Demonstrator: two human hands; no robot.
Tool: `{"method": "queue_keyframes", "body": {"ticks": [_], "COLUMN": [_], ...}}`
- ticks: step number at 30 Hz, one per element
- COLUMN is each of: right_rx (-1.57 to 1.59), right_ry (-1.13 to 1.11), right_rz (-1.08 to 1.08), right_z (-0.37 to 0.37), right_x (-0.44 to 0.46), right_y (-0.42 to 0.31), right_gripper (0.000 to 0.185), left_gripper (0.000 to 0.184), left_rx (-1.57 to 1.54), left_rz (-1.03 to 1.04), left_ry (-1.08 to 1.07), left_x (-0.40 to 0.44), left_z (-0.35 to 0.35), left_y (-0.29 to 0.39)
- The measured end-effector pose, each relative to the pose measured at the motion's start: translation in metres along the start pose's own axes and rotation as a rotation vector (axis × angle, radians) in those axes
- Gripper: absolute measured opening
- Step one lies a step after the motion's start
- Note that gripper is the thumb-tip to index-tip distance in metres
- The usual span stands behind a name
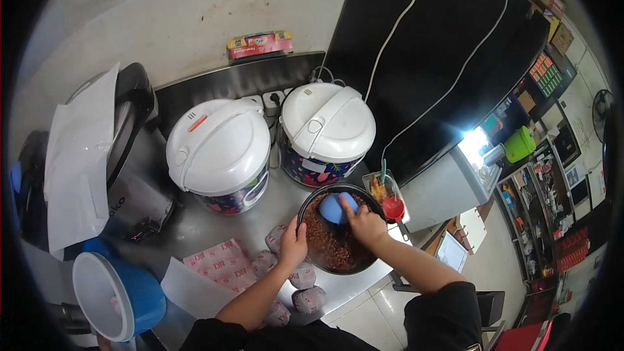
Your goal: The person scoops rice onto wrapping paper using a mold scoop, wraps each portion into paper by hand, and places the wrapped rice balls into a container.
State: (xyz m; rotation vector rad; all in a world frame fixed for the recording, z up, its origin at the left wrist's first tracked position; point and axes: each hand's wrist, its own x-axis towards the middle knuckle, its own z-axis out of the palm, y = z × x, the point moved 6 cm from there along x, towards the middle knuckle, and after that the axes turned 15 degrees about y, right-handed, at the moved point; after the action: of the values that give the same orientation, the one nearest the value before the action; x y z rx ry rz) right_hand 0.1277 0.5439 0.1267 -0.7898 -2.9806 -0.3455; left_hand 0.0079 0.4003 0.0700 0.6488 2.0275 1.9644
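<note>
A round black pot (318,253) full of brown, crumbly food stands near the front edge of the steel counter. My left hand (293,245) grips the pot's left rim with the fingers wrapped round it. Inside the pot, my right hand (365,222) holds a blue scoop (334,208), whose rounded back faces up over the food. Several wrapped bundles (301,275) in printed paper lie beside the pot, close to my left forearm.
Two white-lidded rice cookers (219,147) stand behind the pot. At its right is a tray (398,207) with a red ladle (393,207). Printed wrapping paper (221,263) lies on the left, near a blue bucket (140,299). A large steel appliance (133,182) stands farther back.
</note>
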Motion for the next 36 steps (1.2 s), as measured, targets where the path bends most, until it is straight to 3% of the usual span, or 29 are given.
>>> {"method": "queue_keyframes", "body": {"ticks": [5, 7, 10, 12, 13, 14, 16, 18, 19, 20, 23, 28, 30, 33, 36], "right_rx": [0.261, 0.262, 0.267, 0.106, 0.031, -0.035, -0.125, -0.019, 0.073, 0.075, 0.377, 0.6, 0.176, 0.132, 0.206], "right_ry": [-0.294, -0.315, -0.33, -0.274, -0.169, 0.123, 0.056, -0.153, -0.123, -0.133, -0.331, -0.375, -0.319, -0.386, -0.433], "right_rz": [0.137, 0.122, 0.047, -0.184, -0.164, -0.218, -0.18, -0.109, -0.048, -0.049, 0.224, -0.016, -0.083, 0.014, 0.027], "right_z": [0.019, 0.019, 0.008, -0.018, -0.042, -0.042, -0.019, 0.011, 0.017, 0.023, 0.02, 0.001, -0.007, 0.025, 0.012], "right_x": [0.002, -0.011, -0.028, -0.022, -0.012, -0.007, -0.001, 0.0, 0.001, -0.003, -0.019, -0.022, -0.014, -0.023, -0.032], "right_y": [0.007, -0.006, -0.017, -0.016, -0.017, -0.009, -0.003, -0.012, -0.015, -0.018, -0.025, -0.006, 0.002, -0.008, -0.031], "right_gripper": [0.085, 0.083, 0.077, 0.071, 0.068, 0.065, 0.063, 0.059, 0.07, 0.07, 0.08, 0.071, 0.072, 0.072, 0.077], "left_gripper": [0.032, 0.031, 0.03, 0.032, 0.032, 0.032, 0.032, 0.032, 0.032, 0.032, 0.03, 0.031, 0.031, 0.031, 0.031], "left_rx": [-0.001, 0.109, 0.044, 0.019, 0.019, 0.023, 0.023, 0.02, 0.033, 0.047, 0.1, 0.019, -0.013, -0.015, -0.073], "left_rz": [0.012, -0.007, -0.03, -0.055, -0.049, -0.049, -0.042, -0.03, -0.015, -0.002, 0.0, -0.056, -0.094, -0.072, -0.119], "left_ry": [0.086, 0.241, 0.219, 0.172, 0.146, 0.119, 0.089, 0.058, 0.105, 0.15, 0.281, 0.26, 0.226, 0.264, 0.278], "left_x": [-0.005, -0.008, -0.005, -0.002, -0.002, -0.005, -0.005, -0.002, -0.004, -0.008, -0.011, -0.012, -0.014, -0.017, -0.018], "left_z": [0.007, 0.003, -0.001, -0.002, -0.001, -0.002, -0.003, 0.001, 0.001, -0.001, 0.004, 0.002, 0.004, 0.004, 0.005], "left_y": [-0.01, -0.01, -0.002, -0.004, -0.005, -0.008, -0.011, -0.011, -0.01, -0.009, -0.025, -0.018, -0.017, -0.017, -0.012]}}
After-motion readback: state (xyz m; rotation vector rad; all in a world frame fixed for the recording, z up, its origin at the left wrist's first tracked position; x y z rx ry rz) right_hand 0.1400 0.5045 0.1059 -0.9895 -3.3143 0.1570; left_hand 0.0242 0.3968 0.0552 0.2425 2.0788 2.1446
